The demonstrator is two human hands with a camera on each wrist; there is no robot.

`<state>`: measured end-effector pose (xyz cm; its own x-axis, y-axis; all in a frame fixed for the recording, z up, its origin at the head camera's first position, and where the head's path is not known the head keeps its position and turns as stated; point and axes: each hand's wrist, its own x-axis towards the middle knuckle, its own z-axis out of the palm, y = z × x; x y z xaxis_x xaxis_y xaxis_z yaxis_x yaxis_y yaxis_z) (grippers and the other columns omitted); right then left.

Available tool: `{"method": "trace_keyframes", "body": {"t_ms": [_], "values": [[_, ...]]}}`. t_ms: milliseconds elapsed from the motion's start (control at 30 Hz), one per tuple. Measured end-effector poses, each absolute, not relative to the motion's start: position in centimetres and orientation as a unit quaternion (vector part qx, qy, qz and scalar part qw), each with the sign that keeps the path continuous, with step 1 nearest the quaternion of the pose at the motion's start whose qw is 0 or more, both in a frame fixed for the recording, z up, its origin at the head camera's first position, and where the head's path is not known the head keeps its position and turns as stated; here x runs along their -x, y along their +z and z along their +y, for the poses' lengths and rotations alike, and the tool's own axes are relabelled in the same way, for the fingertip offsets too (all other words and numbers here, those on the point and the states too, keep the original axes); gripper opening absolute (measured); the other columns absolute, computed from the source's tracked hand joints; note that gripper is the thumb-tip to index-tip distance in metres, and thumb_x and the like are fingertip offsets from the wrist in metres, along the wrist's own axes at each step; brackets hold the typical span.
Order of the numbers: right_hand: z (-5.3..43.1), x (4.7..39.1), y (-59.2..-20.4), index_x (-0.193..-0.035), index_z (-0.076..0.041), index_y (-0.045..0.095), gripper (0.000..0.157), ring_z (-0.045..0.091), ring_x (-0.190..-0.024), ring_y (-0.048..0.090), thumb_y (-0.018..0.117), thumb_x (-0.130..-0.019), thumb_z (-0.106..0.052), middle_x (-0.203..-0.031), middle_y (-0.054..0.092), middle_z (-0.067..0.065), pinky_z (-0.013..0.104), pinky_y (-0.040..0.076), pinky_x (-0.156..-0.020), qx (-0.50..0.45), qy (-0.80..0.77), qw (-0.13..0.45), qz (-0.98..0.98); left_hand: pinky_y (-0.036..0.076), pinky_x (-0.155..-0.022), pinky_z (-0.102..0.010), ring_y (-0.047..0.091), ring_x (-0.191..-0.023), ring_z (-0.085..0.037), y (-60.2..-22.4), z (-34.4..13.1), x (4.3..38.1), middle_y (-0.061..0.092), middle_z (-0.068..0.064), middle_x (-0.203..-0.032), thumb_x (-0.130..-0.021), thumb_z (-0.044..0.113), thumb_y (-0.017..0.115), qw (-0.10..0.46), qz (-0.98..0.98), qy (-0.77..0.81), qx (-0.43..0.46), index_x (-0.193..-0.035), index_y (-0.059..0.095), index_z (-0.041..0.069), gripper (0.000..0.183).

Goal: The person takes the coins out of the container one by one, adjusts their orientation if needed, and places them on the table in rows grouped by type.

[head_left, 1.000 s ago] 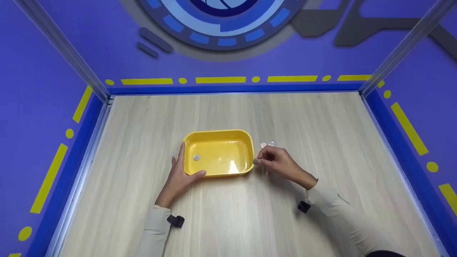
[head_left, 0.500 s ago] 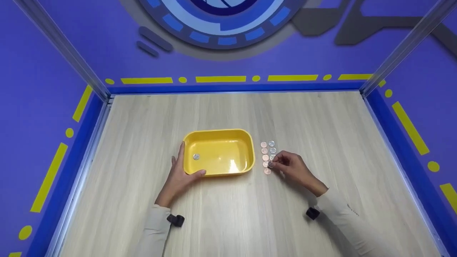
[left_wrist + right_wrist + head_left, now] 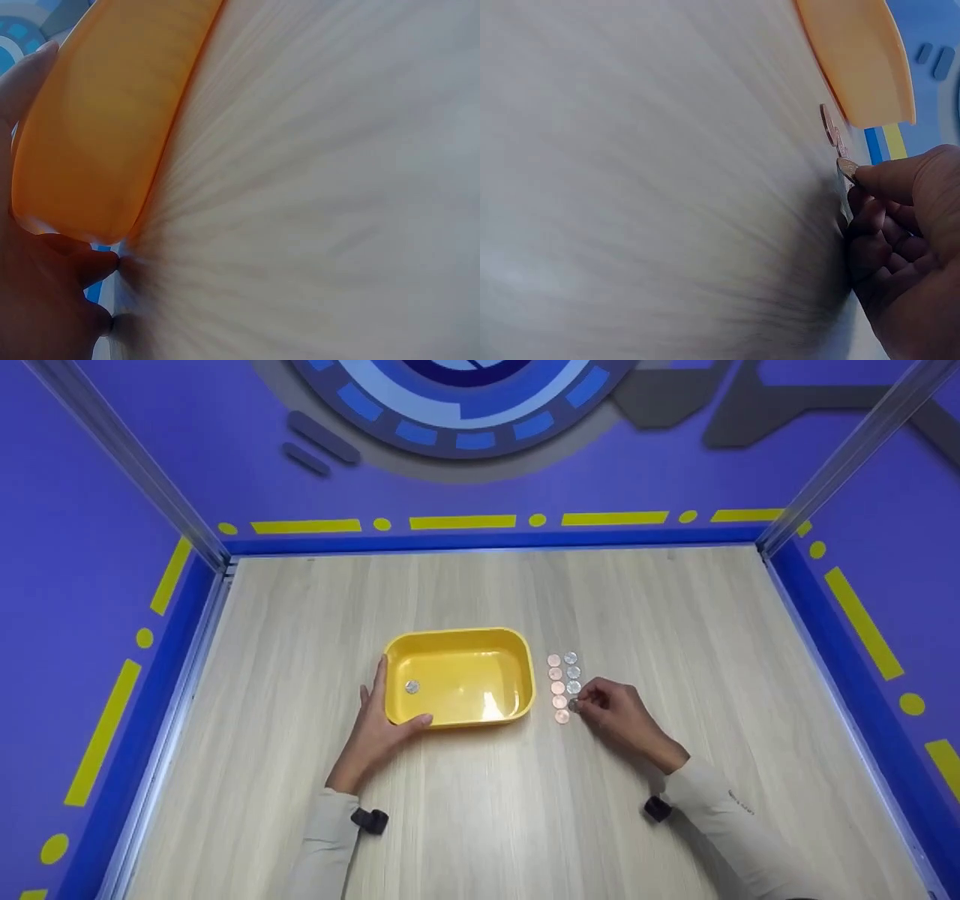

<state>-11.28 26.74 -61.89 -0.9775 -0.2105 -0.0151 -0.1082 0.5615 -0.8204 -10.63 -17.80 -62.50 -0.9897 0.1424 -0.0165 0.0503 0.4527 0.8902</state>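
Note:
My left hand [image 3: 375,726] grips the left end of a yellow plastic tray [image 3: 465,671], its thumb over the near rim and fingers along the left wall. Inside the tray, towards the left, lies one silver coin [image 3: 412,687]. Just right of the tray, a column of several copper coins [image 3: 557,688] runs beside a shorter column of silver coins [image 3: 573,672]. At the near end of the silver column my right hand [image 3: 626,726] pinches a coin [image 3: 847,169] between thumb and index finger, low at the tabletop. Its other fingers are curled in the right wrist view.
The pale wood-grain table [image 3: 480,817] is bordered by blue-purple panels [image 3: 480,499] with yellow dashes at the back and both sides. Metal posts [image 3: 840,457] stand at the back corners. A black wrist camera [image 3: 657,808] sits on each sleeve.
My right hand has moved right from the tray's right edge to the silver column, carrying the coin down to that column's near end. The coin columns now show. The left hand keeps its hold.

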Motion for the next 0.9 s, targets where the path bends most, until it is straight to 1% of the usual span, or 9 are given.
{"method": "trace_keyframes", "body": {"t_ms": [33,100,200,367,500,667,767,900], "values": [[26.8,11.4,-61.8,-0.102,-0.001,0.077,0.007,0.016,-0.082,0.066,0.080,-0.099,-0.006,-0.091,0.075,0.002,0.021,0.054,-0.070,0.092,-0.457,0.054,0.883,-0.005,-0.138,-0.059,0.010,-0.169,-0.044,-62.5,-17.8,10.7,0.021,-0.013,-0.183,-0.086,0.047,0.093,0.044,0.851,0.520,-0.056,-0.179,0.003,0.016,0.133],[26.8,11.5,-61.8,-0.100,0.000,0.077,0.007,0.014,-0.081,0.066,0.081,-0.099,-0.005,-0.091,0.075,0.001,0.020,0.054,-0.070,0.096,-0.451,0.047,0.886,-0.004,-0.137,-0.061,0.006,-0.169,-0.045,-62.5,-17.8,10.7,0.020,-0.013,-0.183,-0.086,0.048,0.093,0.048,0.852,0.519,-0.051,-0.179,0.003,0.018,0.133],[26.8,11.6,-61.8,-0.097,-0.001,0.078,0.002,0.012,-0.080,0.064,0.080,-0.097,0.000,-0.089,0.075,0.001,0.020,0.052,-0.070,0.103,-0.446,0.031,0.888,-0.005,-0.137,-0.061,0.004,-0.169,-0.045,-62.5,-17.8,10.6,0.019,-0.012,-0.184,-0.087,0.050,0.092,0.052,0.853,0.517,-0.047,-0.179,0.002,0.019,0.133],[26.9,11.8,-62.1,-0.093,-0.003,0.077,0.008,0.012,-0.078,0.064,0.078,-0.096,0.004,-0.085,0.074,0.002,0.019,0.051,-0.069,0.110,-0.448,0.015,0.887,-0.008,-0.137,-0.057,0.009,-0.170,-0.041,-62.5,-17.8,10.6,0.018,-0.011,-0.184,-0.087,0.050,0.092,0.048,0.855,0.514,-0.049,-0.179,0.002,0.020,0.132],[27.0,11.9,-62.4,-0.094,-0.001,0.076,0.004,0.013,-0.078,0.064,0.077,-0.097,0.002,-0.085,0.073,0.002,0.019,0.051,-0.069,0.102,-0.444,0.020,0.890,-0.007,-0.138,-0.057,0.006,-0.170,-0.041,-62.4,-17.8,10.4,0.018,-0.010,-0.184,-0.087,0.052,0.091,0.050,0.854,0.516,-0.047,-0.179,0.001,0.023,0.132],[26.8,11.9,-62.5,-0.096,0.002,0.076,0.001,0.014,-0.078,0.063,0.077,-0.095,0.001,-0.085,0.073,0.003,0.020,0.050,-0.068,0.092,-0.438,0.015,0.894,-0.005,-0.137,-0.061,-0.002,-0.169,-0.044,-62.4,-17.8,10.4,0.018,-0.009,-0.184,-0.086,0.054,0.092,0.053,0.853,0.518,-0.040,-0.179,0.002,0.025,0.133],[26.7,11.8,-62.6,-0.095,0.001,0.077,0.003,0.014,-0.077,0.063,0.078,-0.094,0.004,-0.084,0.072,0.003,0.020,0.050,-0.067,0.089,-0.441,0.006,0.893,-0.005,-0.137,-0.063,-0.003,-0.169,-0.044,-62.4,-17.8,10.5,0.018,-0.009,-0.184,-0.086,0.054,0.091,0.053,0.853,0.517,-0.038,-0.179,0.002,0.025,0.132],[26.7,11.7,-62.8,-0.095,0.001,0.077,0.002,0.014,-0.076,0.063,0.075,-0.096,0.000,-0.084,0.072,0.003,0.019,0.050,-0.066,0.086,-0.432,-0.004,0.898,-0.001,-0.136,-0.065,-0.004,-0.169,-0.045,-62.3,-17.8,10.3,0.019,-0.010,-0.184,-0.086,0.055,0.091,0.060,0.854,0.515,-0.031,-0.179,0.001,0.028,0.132]]}}
